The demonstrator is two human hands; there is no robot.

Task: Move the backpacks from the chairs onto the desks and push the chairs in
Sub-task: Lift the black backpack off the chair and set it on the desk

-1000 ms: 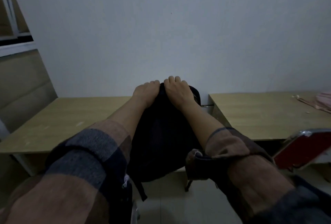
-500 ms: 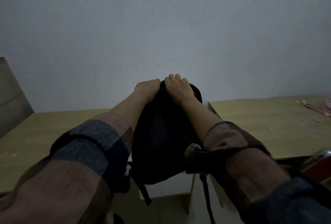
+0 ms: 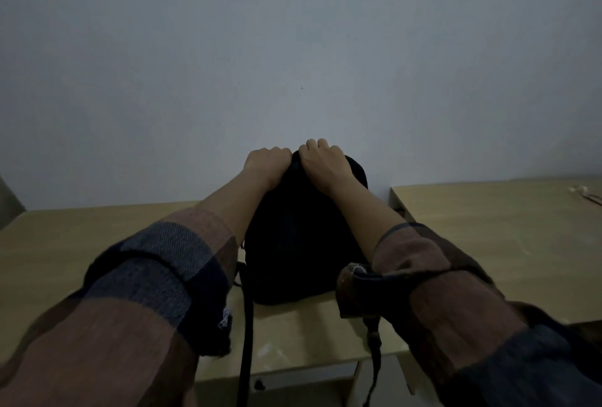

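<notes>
Hands: left hand [image 3: 267, 164] and right hand [image 3: 321, 162] both curl over the backpack [image 3: 303, 237] top, gripping it.
Backpack: upright on the left desk [image 3: 65, 244], near its right edge.
Risk: letting go could tip it; dangling straps [image 3: 246, 341] may snag.

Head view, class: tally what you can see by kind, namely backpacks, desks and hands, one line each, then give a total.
Backpacks: 1, the black backpack standing on the left desk.
Desks: 2, the left desk and the right desk.
Hands: 2, the left hand and the right hand, both gripping the backpack's top.
Total: 5
</notes>
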